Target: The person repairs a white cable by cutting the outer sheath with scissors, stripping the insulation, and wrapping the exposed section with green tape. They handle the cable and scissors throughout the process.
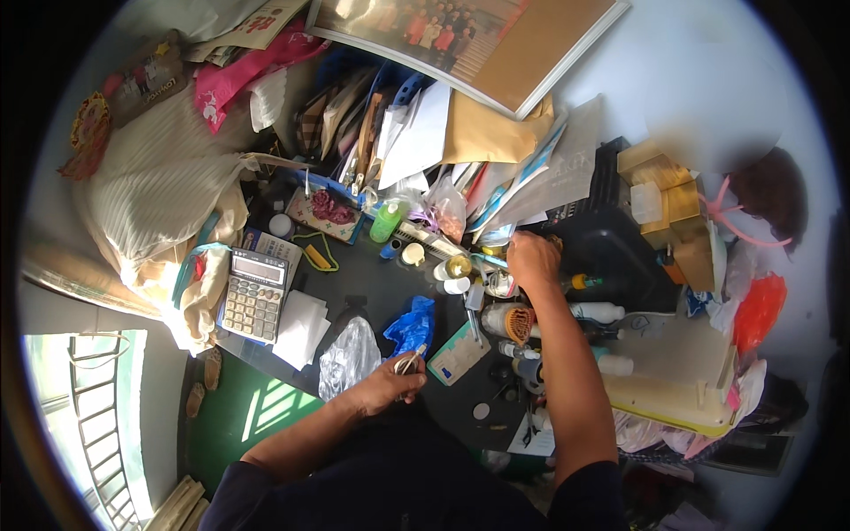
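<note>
Our left hand point(390, 379) has its grip closed on small metal scissors point(408, 360) beside the blue bag point(412, 326); our right hand point(533, 259) reaches among bottles point(595, 311), grip unclear.

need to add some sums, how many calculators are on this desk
1: the grey calculator lies at the desk's left edge, beside a stack of white paper. More could be buried under the clutter.
</note>
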`<action>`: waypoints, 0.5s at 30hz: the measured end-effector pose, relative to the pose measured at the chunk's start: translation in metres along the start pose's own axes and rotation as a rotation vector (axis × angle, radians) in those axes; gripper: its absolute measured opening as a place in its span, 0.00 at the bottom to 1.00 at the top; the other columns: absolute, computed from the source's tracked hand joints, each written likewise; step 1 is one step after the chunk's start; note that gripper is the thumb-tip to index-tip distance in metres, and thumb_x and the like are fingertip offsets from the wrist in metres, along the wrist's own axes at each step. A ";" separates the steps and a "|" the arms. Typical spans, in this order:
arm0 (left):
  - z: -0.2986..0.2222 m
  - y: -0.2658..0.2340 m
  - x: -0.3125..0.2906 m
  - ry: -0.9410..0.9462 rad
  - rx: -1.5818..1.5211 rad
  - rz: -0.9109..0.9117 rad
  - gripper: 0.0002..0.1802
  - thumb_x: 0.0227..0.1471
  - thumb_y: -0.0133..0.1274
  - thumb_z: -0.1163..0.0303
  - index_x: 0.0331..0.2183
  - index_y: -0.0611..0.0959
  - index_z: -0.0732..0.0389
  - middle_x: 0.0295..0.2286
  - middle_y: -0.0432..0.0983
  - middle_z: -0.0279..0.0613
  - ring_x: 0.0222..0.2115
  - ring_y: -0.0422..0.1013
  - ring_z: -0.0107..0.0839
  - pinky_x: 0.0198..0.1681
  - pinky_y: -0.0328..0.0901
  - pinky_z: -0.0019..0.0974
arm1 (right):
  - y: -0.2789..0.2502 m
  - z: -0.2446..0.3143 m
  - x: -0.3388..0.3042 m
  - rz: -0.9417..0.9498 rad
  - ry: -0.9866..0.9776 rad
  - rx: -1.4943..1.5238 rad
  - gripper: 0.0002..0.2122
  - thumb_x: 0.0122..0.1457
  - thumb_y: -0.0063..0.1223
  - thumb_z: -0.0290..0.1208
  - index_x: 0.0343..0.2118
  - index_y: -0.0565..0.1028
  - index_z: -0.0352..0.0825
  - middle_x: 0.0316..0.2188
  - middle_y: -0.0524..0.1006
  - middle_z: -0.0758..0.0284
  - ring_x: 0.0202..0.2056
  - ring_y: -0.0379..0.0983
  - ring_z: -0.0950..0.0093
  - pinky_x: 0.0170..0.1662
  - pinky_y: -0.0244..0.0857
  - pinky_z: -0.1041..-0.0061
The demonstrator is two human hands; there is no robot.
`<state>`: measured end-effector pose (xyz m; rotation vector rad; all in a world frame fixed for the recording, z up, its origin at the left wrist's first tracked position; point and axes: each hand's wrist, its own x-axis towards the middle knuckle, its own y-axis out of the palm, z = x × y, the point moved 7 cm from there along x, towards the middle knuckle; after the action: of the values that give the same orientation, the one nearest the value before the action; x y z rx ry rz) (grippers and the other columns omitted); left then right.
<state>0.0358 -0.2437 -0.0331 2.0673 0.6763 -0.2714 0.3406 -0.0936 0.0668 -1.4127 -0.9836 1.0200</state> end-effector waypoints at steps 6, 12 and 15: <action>0.003 0.005 -0.002 -0.007 0.020 -0.012 0.07 0.59 0.59 0.73 0.37 0.76 0.58 0.24 0.68 0.32 0.24 0.67 0.23 0.28 0.62 0.28 | 0.013 -0.009 0.005 0.121 0.045 0.107 0.13 0.62 0.49 0.38 0.40 0.82 0.37 0.43 0.83 0.57 0.45 0.79 0.53 0.48 0.72 0.53; 0.010 0.004 -0.007 -0.014 0.007 -0.024 0.07 0.59 0.59 0.73 0.37 0.76 0.58 0.25 0.69 0.33 0.24 0.67 0.24 0.28 0.63 0.28 | 0.015 -0.010 0.010 0.108 0.107 0.130 0.14 0.61 0.49 0.38 0.39 0.82 0.35 0.40 0.81 0.50 0.43 0.78 0.49 0.48 0.71 0.52; 0.010 0.002 -0.008 0.003 0.002 -0.046 0.07 0.59 0.59 0.73 0.37 0.76 0.58 0.25 0.69 0.33 0.24 0.67 0.24 0.28 0.64 0.29 | 0.005 -0.011 0.007 -0.034 0.119 0.168 0.13 0.59 0.49 0.36 0.34 0.82 0.35 0.35 0.82 0.50 0.40 0.78 0.48 0.47 0.72 0.52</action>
<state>0.0311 -0.2554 -0.0339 2.0565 0.7259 -0.2957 0.3528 -0.0904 0.0620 -1.2981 -0.8130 0.9592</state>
